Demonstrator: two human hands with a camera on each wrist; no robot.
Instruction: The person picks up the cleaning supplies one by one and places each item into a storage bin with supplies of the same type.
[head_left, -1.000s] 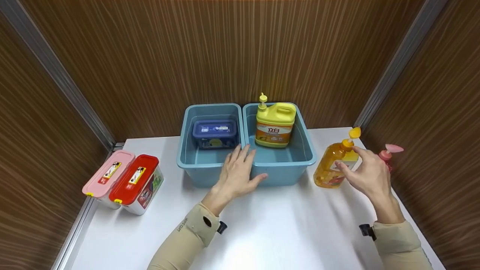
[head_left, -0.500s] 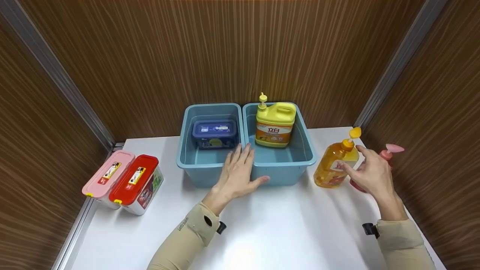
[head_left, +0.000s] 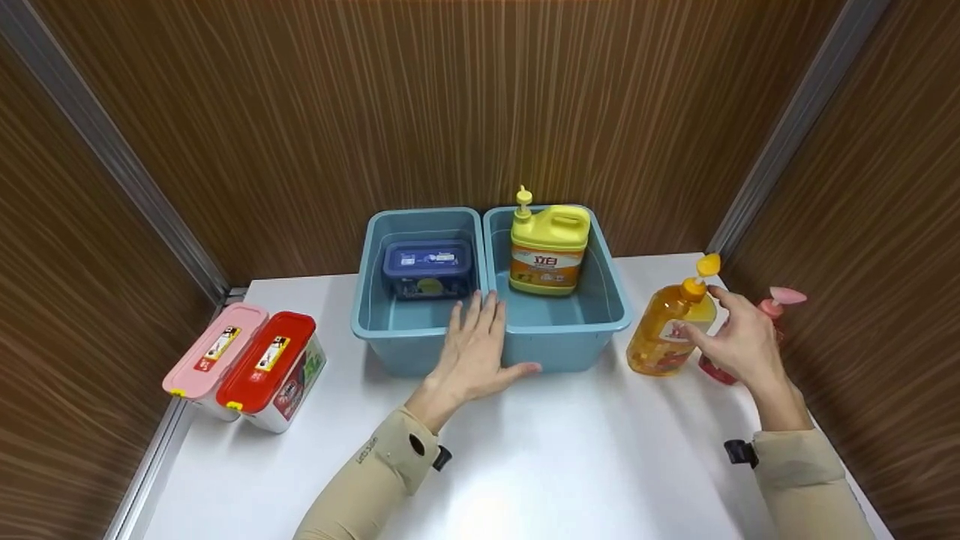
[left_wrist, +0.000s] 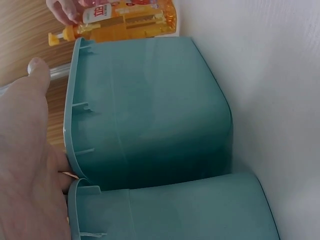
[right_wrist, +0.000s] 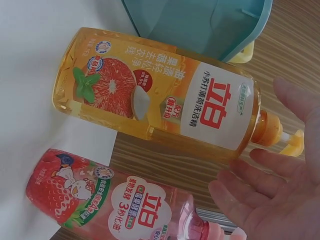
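Note:
My left hand (head_left: 472,352) lies with straight fingers across the meeting rims of two blue-green plastic bins (head_left: 559,328). In the left wrist view its palm is beside the rims and the thumb points away. My right hand (head_left: 739,337) is at the upper part of an amber pump bottle of dish soap (head_left: 660,334), thumb and fingers spread on either side of it. The right wrist view shows the thumb apart from the bottle and fingertips close to its shoulder; whether they touch, I cannot tell. A pink pump bottle (right_wrist: 110,200) stands beside it, partly behind my right hand in the head view.
The left bin holds a dark blue lidded tub (head_left: 429,270). A yellow handled pump jug (head_left: 547,255) stands in the right bin. Red-lidded (head_left: 270,360) and pink-lidded (head_left: 214,352) boxes sit at the left on the white table (head_left: 555,450). Wood-grain panels (head_left: 450,105) enclose three sides.
My right hand has shifted slightly right, and more of the pink bottle shows between it and the amber bottle. My left hand stays on the bins.

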